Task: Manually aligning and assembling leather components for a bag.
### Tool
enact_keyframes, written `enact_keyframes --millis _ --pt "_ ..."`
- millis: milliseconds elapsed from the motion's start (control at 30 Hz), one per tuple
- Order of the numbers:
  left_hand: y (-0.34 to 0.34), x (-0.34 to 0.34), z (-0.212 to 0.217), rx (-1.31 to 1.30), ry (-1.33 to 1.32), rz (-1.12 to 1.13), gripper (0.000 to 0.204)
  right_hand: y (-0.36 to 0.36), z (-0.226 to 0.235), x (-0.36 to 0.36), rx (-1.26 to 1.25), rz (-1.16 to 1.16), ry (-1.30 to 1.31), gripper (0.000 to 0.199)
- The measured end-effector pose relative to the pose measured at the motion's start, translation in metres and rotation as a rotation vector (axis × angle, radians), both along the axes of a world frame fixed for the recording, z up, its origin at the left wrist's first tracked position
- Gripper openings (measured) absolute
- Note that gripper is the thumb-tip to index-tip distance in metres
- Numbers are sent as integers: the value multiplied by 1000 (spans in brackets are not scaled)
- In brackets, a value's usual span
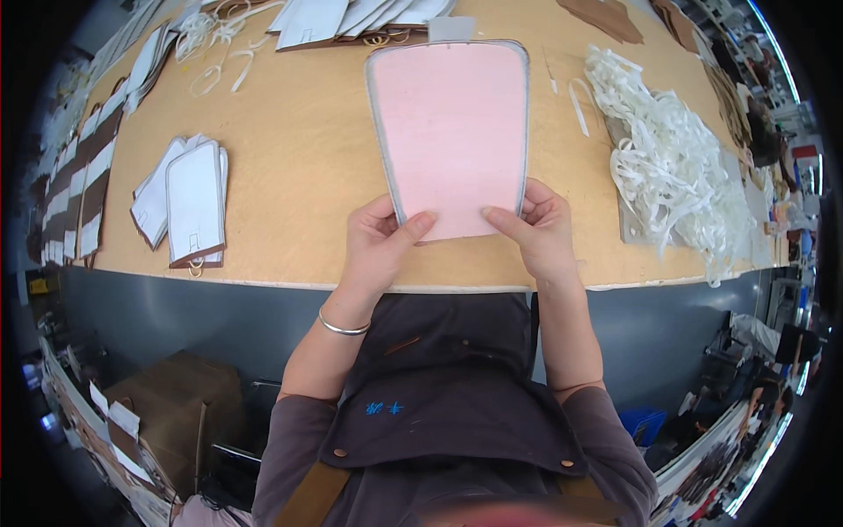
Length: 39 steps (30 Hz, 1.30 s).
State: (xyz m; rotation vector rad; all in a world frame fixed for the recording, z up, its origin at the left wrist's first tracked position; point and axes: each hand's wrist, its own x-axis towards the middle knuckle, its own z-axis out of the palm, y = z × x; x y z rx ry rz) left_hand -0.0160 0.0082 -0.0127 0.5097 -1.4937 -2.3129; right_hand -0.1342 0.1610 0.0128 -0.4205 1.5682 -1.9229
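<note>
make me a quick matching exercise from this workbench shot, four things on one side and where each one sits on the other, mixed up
Things:
1. pink panel
2. heap of white strips
3. small stack of white pieces
4. cardboard box

Places:
A. on the floor, lower left, below the table edge
B. right side of the table
C. centre, held at its near edge by both hands, left hand and right hand
D. left part of the table, near the front edge

Pairs: 1-C, 2-B, 3-D, 4-A
</note>
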Motion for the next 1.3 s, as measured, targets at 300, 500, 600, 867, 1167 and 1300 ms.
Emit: enact_keyframes --millis 300,500,600,867,1167,1300 --pt "2 1 -9 -5 26 18 17 1 3 2 22 -21 -13 35" --pt "5 0 -7 5 28 35 17 1 -1 2 9 -31 -4 35" --pt "6 0 -6 22 29 58 17 -1 -3 2 6 -39 -13 35" --pt "18 -8 -9 -88 38 170 19 -18 -16 18 14 -259 157 41" --pt "8 -8 -6 -96 127 132 19 -13 -7 30 124 -456 643 73" --pt "5 -6 5 -42 88 -60 20 12 7 -13 -252 -26 -22 81"
